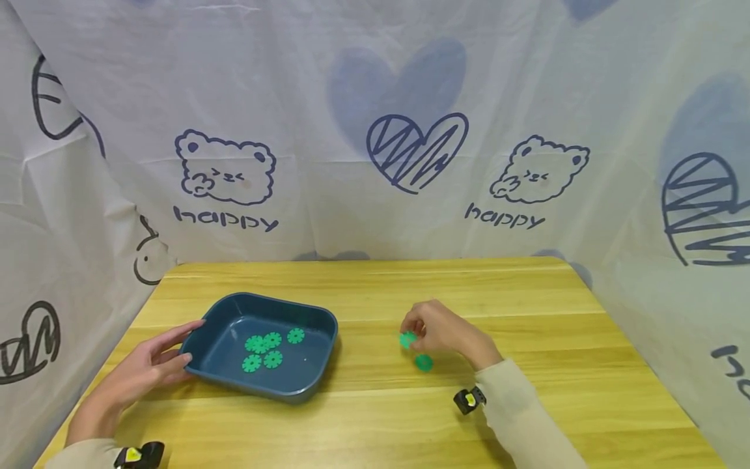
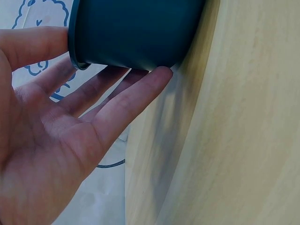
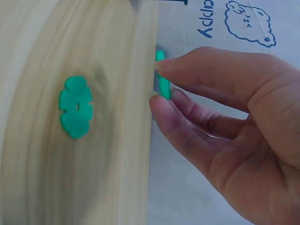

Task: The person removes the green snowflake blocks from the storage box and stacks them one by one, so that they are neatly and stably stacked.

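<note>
A dark blue plastic basin [image 1: 275, 387] stands on the left half of the table, with several green notched discs [image 1: 273, 359] lying flat inside it. My left hand [image 1: 149, 365] holds the basin's left side. In the left wrist view the thumb meets the rim and the other fingers [image 2: 126, 105] lie along the outer wall. Over the table to the basin's right, my right hand [image 1: 442, 329] pinches one green notched disc [image 3: 164, 86] edge-on between thumb and fingertips. Another green disc [image 1: 424, 363] rests on the wood just below that hand.
The light wooden table [image 1: 375, 423] carries all these things. White cloth [image 1: 316, 163] with printed bears and hearts hangs behind it and along both sides. Each wrist wears a small black camera [image 1: 469, 400] on a strap.
</note>
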`<state>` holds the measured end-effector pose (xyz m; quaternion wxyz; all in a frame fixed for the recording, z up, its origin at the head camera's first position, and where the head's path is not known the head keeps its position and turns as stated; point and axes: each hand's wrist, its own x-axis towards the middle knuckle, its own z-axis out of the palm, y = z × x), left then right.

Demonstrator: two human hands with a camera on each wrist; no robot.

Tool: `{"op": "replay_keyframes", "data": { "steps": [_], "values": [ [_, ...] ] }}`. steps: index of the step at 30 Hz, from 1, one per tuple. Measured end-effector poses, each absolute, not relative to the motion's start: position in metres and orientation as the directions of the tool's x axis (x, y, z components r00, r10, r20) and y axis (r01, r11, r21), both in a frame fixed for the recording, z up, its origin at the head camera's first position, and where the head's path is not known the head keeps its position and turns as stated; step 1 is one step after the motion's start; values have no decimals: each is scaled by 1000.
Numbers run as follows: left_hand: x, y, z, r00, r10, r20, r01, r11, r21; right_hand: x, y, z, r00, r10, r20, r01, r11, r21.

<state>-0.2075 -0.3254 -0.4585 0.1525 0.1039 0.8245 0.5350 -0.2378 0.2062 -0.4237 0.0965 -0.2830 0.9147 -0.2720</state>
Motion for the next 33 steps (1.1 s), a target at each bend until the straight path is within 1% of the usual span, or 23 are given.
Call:
{"op": "replay_keyframes", "data": {
  "steps": [9,14,20,33],
  "values": [
    [-208,-328,-459,-932,340,-124,25,403,915,-233,217,-430,-816,-578,-27,-469,689,-553],
    [-208,-326,-457,-934,332,-133,18,415,910,-231,221,-434,-812,-583,-35,-466,682,-564],
    [-207,-325,-457,-933,336,-131,15,398,917,-229,224,-438,-810,-585,-38,-462,677,-574],
    [-206,-327,-453,-929,353,-106,58,424,904,-224,232,-447,-835,-547,-60,-411,692,-594]
  ]
}}
